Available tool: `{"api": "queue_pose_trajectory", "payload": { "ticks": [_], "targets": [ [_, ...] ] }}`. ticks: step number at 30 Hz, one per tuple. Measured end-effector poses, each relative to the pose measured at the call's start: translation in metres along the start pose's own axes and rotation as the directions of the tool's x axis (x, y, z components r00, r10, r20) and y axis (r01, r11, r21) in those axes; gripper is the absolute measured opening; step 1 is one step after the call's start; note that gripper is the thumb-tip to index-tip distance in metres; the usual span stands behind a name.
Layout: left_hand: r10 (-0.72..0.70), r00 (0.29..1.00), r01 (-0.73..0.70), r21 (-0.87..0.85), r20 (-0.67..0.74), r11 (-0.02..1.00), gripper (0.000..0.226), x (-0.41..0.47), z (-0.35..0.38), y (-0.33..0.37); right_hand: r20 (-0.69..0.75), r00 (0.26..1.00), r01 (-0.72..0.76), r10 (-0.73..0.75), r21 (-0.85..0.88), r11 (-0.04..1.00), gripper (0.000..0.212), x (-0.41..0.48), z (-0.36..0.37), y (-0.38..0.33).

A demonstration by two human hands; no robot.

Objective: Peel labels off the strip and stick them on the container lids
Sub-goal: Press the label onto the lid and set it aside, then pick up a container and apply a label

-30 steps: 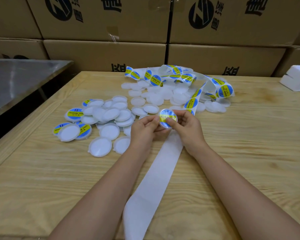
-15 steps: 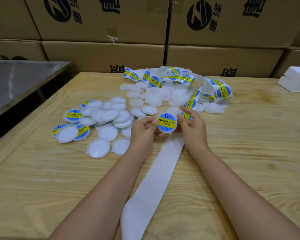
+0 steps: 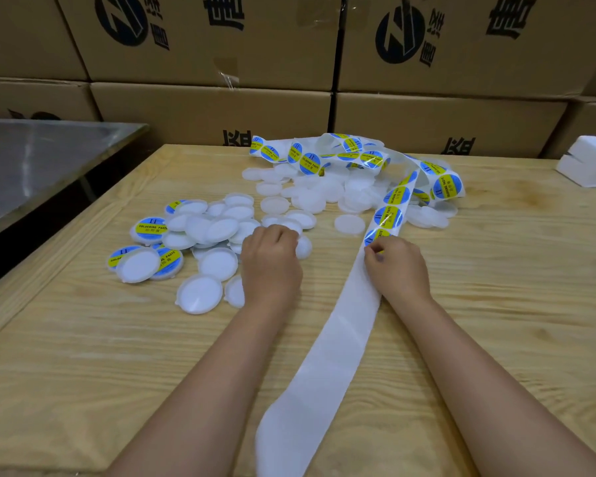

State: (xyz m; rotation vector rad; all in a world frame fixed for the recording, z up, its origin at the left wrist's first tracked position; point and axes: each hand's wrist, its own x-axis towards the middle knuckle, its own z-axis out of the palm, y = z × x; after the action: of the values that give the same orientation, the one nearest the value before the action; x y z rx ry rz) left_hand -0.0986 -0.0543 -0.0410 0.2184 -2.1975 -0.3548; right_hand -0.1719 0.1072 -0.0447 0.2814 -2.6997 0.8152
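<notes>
One view here, worn on the person's head, wide-angle, looking forward and down across the wooden table (image 3: pixel 83 356). It's close in: both forearms fill the lower frame, the left hand (image 3: pixel 270 266) and right hand (image 3: pixel 398 270) sit mid-frame, and the label strip (image 3: pixel 324 356) runs from bottom centre to upper right. Cardboard boxes (image 3: pixel 203 108) span the top, a steel table (image 3: pixel 42 160) the upper left, a white block (image 3: pixel 589 163) the right edge.

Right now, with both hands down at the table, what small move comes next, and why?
Probably the right hand should peel the nearest label off the strip: its fingers pinch that label's edge, and the strip below it is bare. The left hand lies over the blank lids.
</notes>
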Motion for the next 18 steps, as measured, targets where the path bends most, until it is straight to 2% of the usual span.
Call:
{"api": "queue_pose_trajectory", "payload": {
  "ticks": [4, 7, 12, 14, 16, 18],
  "targets": [
    [-0.018, 0.994, -0.010, 0.252, 0.110, 0.968, 0.028, -0.001, 0.003, -0.005, 0.012, 1.000, -0.020, 0.019, 0.066, 0.998, 0.013, 0.001, -0.005, 0.004],
    [-0.149, 0.954, 0.062, 0.314, 0.261, 0.947, 0.033, -0.002, 0.005, -0.007, -0.018, 1.000, -0.020, 0.022, 0.095, 0.995, 0.020, 0.003, -0.005, 0.005],
    [-0.189, 0.938, 0.068, 0.379, 0.292, 0.923, 0.036, -0.003, 0.005, -0.006, -0.016, 0.999, 0.035, -0.034, 0.059, 0.998, 0.029, 0.006, -0.003, 0.007],
    [-0.188, 0.940, 0.074, 0.368, 0.283, 0.927, 0.039, -0.004, 0.005, -0.005, 0.007, 0.999, 0.054, -0.054, 0.044, 0.998, 0.036, 0.006, -0.002, 0.008],
    [-0.170, 0.951, 0.084, 0.314, 0.258, 0.946, 0.043, -0.004, 0.003, -0.003, 0.049, 0.996, 0.071, -0.068, -0.061, 0.996, 0.036, 0.008, 0.000, 0.010],
    [-0.038, 0.975, 0.008, 0.135, 0.220, 0.991, 0.041, -0.003, -0.001, 0.003, 0.069, 0.995, 0.078, -0.067, -0.171, 0.982, 0.030, 0.009, 0.002, 0.011]
  ]
}}
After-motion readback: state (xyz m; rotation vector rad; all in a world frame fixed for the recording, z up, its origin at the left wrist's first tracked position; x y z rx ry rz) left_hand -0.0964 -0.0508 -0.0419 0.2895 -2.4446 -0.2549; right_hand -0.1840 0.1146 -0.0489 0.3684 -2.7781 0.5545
